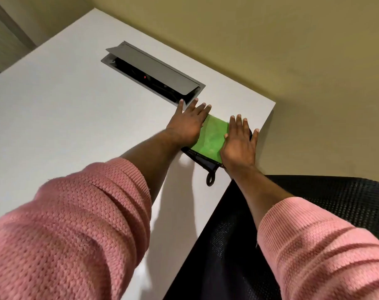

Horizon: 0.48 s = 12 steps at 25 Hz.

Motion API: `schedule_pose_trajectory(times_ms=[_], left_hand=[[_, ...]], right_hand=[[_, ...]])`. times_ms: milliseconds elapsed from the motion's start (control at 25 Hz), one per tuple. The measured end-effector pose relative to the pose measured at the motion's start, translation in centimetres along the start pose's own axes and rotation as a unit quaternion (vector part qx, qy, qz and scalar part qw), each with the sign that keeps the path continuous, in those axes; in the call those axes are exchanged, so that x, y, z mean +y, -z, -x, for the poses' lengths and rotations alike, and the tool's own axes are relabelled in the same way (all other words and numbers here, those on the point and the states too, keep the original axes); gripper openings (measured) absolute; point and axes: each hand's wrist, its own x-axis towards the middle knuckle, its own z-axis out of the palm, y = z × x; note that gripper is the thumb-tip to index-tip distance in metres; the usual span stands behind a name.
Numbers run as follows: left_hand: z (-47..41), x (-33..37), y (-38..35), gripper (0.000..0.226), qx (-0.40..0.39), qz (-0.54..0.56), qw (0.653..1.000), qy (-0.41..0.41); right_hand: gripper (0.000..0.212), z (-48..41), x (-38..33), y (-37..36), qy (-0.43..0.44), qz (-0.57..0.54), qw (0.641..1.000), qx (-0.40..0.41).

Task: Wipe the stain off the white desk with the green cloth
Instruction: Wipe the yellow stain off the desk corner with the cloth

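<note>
A folded green cloth [210,139] with a dark edge and a small hanging loop lies flat on the white desk [76,118] near its right corner. My left hand [187,124] rests palm down on the cloth's left side, fingers spread and flat. My right hand [238,146] presses palm down on the cloth's right side, fingers also spread. Neither hand grips the cloth; both lie flat on top of it. No stain is visible on the desk surface around the cloth.
A grey cable hatch [154,72] with its lid raised is set into the desk just beyond my left hand. A black mesh chair [292,213] stands at the desk's near right edge. A beige wall lies behind the desk.
</note>
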Motion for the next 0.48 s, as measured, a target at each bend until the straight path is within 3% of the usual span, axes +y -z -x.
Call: schedule_pose_trajectory(times_ms=[120, 320, 480], left_hand=[[-0.4, -0.2, 0.8, 0.069, -0.001, -0.012, 1.000, 0.015], [1.5, 0.1, 2.1, 0.040, 0.027, -0.015, 0.999, 0.023], [5.1, -0.1, 3.5, 0.030, 0.026, 0.017, 0.998, 0.059]], right_hand=[[0.063, -0.5, 0.0, 0.3, -0.022, 0.003, 1.000, 0.018], [0.037, 0.4, -0.2, 0.6, -0.001, -0.010, 0.996, 0.088], [0.025, 2.3, -1.5, 2.4, 0.023, -0.039, 0.994, 0.104]])
